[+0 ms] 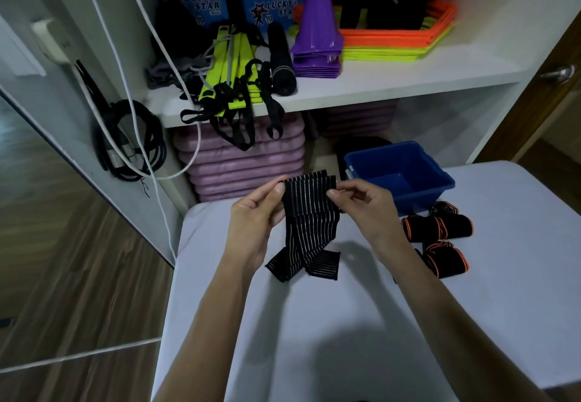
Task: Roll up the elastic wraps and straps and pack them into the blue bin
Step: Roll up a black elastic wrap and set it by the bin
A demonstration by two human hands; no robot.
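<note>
Just above the middle of the frame, a black ribbed elastic wrap (309, 210) is held up over the white bench (345, 323), its upper end pinched on each side. The left edge is taken by the left hand (254, 213), thumb on the front face; the right edge is nipped between thumb and forefinger of the right hand (361, 210). Both grips are thus closed on the same wrap. Its lower part hangs down and is splayed in two folded tails that rest on the bench.

The wrap is judged to be light, limp and stretchy: no shape of its own is kept, and the ribbing should give good purchase, so slipping is unlikely. It would best be taken at the very end, across its full width, and turned over on itself under slight tension; if it is slackened, the roll can be expected to spring loose.

To the right of centre, the blue bin (399, 175) stands at the far edge of the bench, and nothing can be seen inside it. Just below it, at the right of the frame, several black straps with orange edging (438, 228) lie on the bench, already rolled, it seems.
</note>
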